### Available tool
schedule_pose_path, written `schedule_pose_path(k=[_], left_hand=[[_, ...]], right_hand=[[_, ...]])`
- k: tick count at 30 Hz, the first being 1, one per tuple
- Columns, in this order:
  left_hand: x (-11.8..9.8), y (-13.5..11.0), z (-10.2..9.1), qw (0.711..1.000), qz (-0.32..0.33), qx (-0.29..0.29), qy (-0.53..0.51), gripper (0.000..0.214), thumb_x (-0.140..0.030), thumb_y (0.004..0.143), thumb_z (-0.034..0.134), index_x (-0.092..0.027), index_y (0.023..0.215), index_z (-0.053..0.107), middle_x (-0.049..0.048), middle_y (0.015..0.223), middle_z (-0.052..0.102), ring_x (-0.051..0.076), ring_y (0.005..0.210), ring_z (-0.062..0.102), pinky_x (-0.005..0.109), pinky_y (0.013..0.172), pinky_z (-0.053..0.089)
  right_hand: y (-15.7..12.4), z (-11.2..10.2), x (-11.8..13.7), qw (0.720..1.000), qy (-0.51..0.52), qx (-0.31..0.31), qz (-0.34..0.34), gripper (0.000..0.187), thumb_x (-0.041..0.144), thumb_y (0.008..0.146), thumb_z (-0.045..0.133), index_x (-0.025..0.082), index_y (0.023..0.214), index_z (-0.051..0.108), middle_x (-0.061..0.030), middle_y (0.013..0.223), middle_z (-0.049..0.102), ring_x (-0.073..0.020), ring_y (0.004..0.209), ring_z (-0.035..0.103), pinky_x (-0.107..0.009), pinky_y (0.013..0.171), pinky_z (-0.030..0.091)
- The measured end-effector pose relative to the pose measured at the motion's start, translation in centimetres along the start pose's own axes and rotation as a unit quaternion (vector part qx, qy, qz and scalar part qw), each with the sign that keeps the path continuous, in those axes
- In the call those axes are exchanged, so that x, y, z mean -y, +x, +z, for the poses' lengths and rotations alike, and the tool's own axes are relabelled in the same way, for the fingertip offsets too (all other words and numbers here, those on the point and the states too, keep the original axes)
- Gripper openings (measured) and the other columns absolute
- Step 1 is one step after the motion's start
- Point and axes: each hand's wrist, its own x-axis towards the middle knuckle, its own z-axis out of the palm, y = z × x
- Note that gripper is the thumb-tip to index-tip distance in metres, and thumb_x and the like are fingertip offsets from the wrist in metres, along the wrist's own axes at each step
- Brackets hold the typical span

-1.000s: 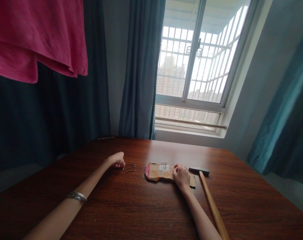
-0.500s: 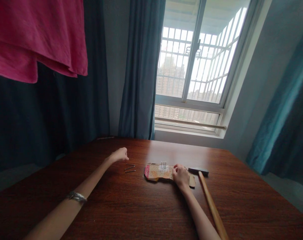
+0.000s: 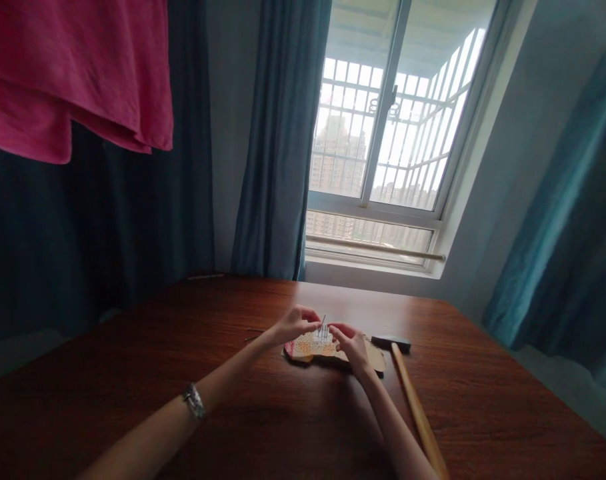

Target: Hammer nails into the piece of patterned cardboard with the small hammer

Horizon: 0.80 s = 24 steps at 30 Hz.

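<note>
A flat piece of patterned cardboard point(image 3: 310, 347) with a pink corner lies on the wooden table point(image 3: 263, 413). Several nails point(image 3: 325, 331) stand upright in it. My left hand point(image 3: 295, 323) hovers over the cardboard with its fingers pinched on a thin nail point(image 3: 323, 321), held upright beside the standing ones. My right hand point(image 3: 349, 341) rests on the cardboard just right of the nails, fingers curled and reaching toward the held nail. A hammer lies to the right, its dark head point(image 3: 391, 343) beside the cardboard and its wooden handle point(image 3: 417, 413) running toward me.
Loose nails point(image 3: 253, 333) lie on the table left of the cardboard, partly hidden by my left wrist. A window with teal curtains stands beyond the table's far edge. A pink cloth point(image 3: 73, 73) hangs at the upper left.
My left hand lifted off the loose nails and swung right to the cardboard with a nail pinched in it. My right hand shifted slightly left toward the standing nails.
</note>
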Motion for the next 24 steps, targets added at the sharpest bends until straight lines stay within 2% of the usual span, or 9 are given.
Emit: schedule_pose_path(k=[5, 11, 13, 15, 17, 21, 24], left_hand=[[-0.6, 0.6, 1.6, 0.999, 0.037, 0.013, 0.029, 0.033, -0.043, 0.073, 0.057, -0.011, 0.076, 0.067, 0.0043, 0.070, 0.065, 0.014, 0.067, 0.057, 0.021, 0.061, 0.042], [0.4, 1.6, 2.3, 0.996, 0.062, 0.015, 0.064, 0.032, -0.042, 0.075, 0.055, -0.012, 0.076, 0.067, 0.0039, 0.069, 0.065, 0.013, 0.065, 0.056, 0.021, 0.059, 0.041], [1.2, 2.0, 2.2, 0.995, 0.075, -0.008, 0.069, 0.029, -0.041, 0.074, 0.057, -0.014, 0.080, 0.066, 0.0044, 0.075, 0.065, 0.014, 0.070, 0.057, 0.022, 0.062, 0.042], [2.3, 2.4, 2.0, 0.993, 0.079, -0.056, 0.066, 0.030, -0.040, 0.071, 0.060, -0.014, 0.087, 0.064, 0.0060, 0.086, 0.064, 0.015, 0.078, 0.057, 0.023, 0.066, 0.043], [3.6, 2.6, 1.9, 0.994, 0.055, -0.083, 0.051, 0.038, -0.040, 0.068, 0.063, -0.014, 0.096, 0.061, 0.0079, 0.094, 0.062, 0.017, 0.084, 0.056, 0.025, 0.070, 0.044], [6.0, 2.9, 2.3, 0.999, -0.018, -0.035, 0.007, 0.052, -0.042, 0.062, 0.067, -0.013, 0.103, 0.056, 0.0078, 0.090, 0.062, 0.019, 0.085, 0.057, 0.028, 0.071, 0.046], [6.8, 3.0, 3.1, 1.000, -0.017, -0.022, -0.002, 0.047, -0.039, 0.061, 0.068, -0.013, 0.099, 0.057, 0.0060, 0.084, 0.063, 0.019, 0.083, 0.058, 0.028, 0.070, 0.046]], right_hand=[[-0.3, 0.2, 0.4, 0.999, 0.020, -0.004, -0.032, 0.037, 0.047, 0.067, 0.061, 0.015, 0.084, 0.069, -0.0044, 0.070, 0.065, -0.0137, 0.061, 0.056, -0.021, 0.046, 0.043], [0.5, -0.3, -0.4, 0.998, 0.026, -0.035, -0.040, 0.039, 0.049, 0.065, 0.062, 0.013, 0.079, 0.068, -0.0048, 0.064, 0.064, -0.0134, 0.054, 0.054, -0.022, 0.042, 0.042], [0.7, -0.6, -0.7, 0.998, 0.022, -0.046, -0.040, 0.041, 0.051, 0.065, 0.060, 0.013, 0.080, 0.068, -0.0054, 0.065, 0.064, -0.0141, 0.055, 0.056, -0.022, 0.042, 0.042], [0.9, -1.0, -1.1, 0.997, 0.008, -0.065, -0.032, 0.043, 0.053, 0.065, 0.059, 0.013, 0.079, 0.067, -0.0054, 0.064, 0.064, -0.0148, 0.055, 0.057, -0.022, 0.042, 0.042], [1.2, -1.4, -1.4, 0.996, -0.018, -0.084, -0.027, 0.043, 0.054, 0.065, 0.059, 0.013, 0.079, 0.067, -0.0052, 0.063, 0.064, -0.0156, 0.056, 0.057, -0.023, 0.044, 0.043], [1.8, -1.7, -2.0, 0.988, -0.111, -0.098, -0.047, 0.041, 0.050, 0.071, 0.053, 0.013, 0.082, 0.067, -0.0067, 0.067, 0.067, -0.0181, 0.061, 0.060, -0.026, 0.050, 0.046], [2.4, -1.3, -2.5, 0.981, -0.160, -0.089, -0.061, 0.036, 0.045, 0.072, 0.052, 0.014, 0.080, 0.068, -0.0068, 0.069, 0.068, -0.0189, 0.065, 0.062, -0.027, 0.058, 0.047]])
